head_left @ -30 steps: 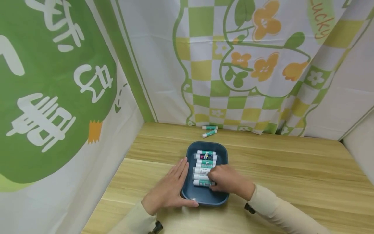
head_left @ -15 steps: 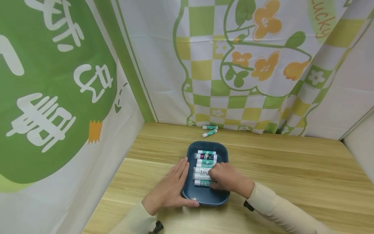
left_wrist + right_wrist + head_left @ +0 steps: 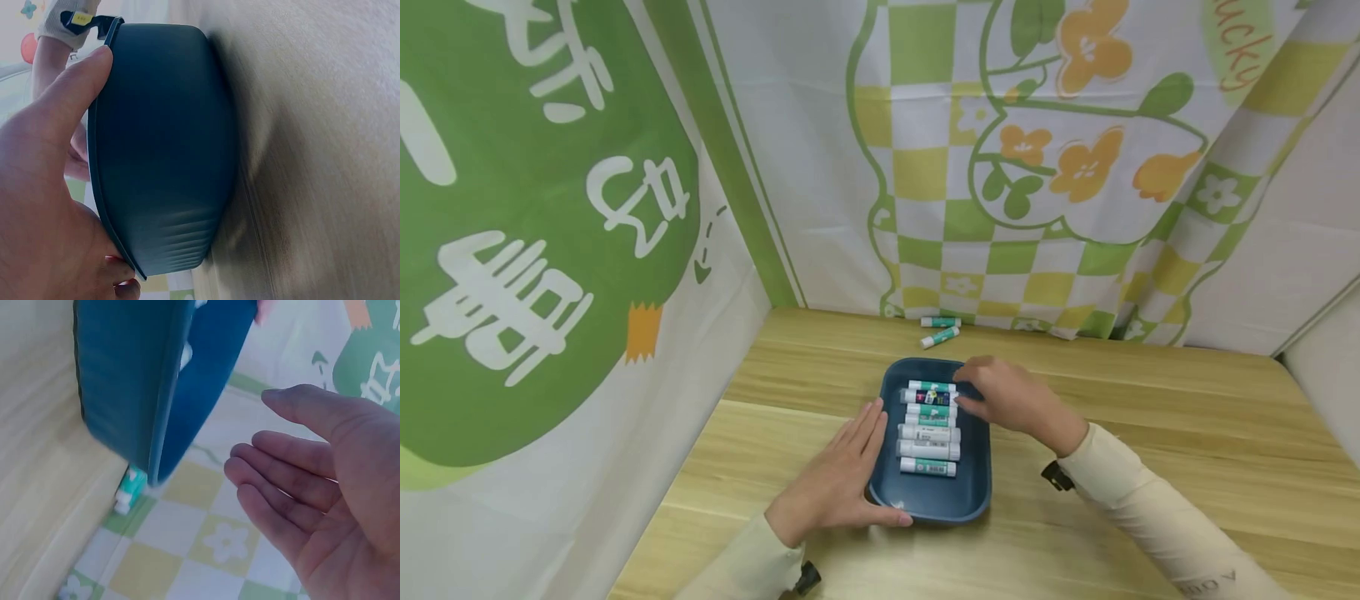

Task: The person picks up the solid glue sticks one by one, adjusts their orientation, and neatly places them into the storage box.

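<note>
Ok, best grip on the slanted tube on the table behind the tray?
Slanted tube: probably pinch the left end from above, tray side. It lies flat; that end angles away from the other tube, leaving finger room.

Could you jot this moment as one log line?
left hand: touching blue tray | right hand: holding nothing, above tray | inside tray: row of tubes | table: two tubes beyond tray

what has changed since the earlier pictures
The right hand has moved away from the person, from the nearest tubes to the far right corner of the tray; it now holds nothing, and those tubes' right ends are uncovered. Whether it gripped one earlier is unclear. The left hand stays at the tray's left rim, and the two tubes beyond the tray stay put.
</note>
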Demonstrator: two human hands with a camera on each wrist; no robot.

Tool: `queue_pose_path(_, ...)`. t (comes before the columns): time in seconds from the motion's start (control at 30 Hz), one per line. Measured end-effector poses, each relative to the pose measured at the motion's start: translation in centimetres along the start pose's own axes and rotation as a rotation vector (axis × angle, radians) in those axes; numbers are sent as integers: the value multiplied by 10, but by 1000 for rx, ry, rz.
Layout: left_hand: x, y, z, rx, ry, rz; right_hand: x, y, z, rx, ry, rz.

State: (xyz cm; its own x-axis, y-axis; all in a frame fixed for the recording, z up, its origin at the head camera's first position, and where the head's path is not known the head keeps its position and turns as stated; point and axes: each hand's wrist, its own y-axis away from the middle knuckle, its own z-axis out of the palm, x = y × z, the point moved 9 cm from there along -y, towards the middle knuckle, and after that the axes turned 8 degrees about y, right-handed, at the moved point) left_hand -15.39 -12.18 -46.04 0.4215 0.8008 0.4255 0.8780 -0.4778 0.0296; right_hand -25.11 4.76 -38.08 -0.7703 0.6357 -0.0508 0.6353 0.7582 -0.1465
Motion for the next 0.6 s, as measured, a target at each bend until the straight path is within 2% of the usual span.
queue_pose_path(0.1, 0, 0, 0, 0, -5, -4, 14, -7, -4, 3, -2, 38)
queue_pose_path(0.33, -2, 0, -1, 0, -4, -8, 48, -31, 1, 48, -6, 41)
queue_pose_path(0.6, -4, -1, 3, 1, -17, 0, 84, -57, 28, -15, -30, 67)
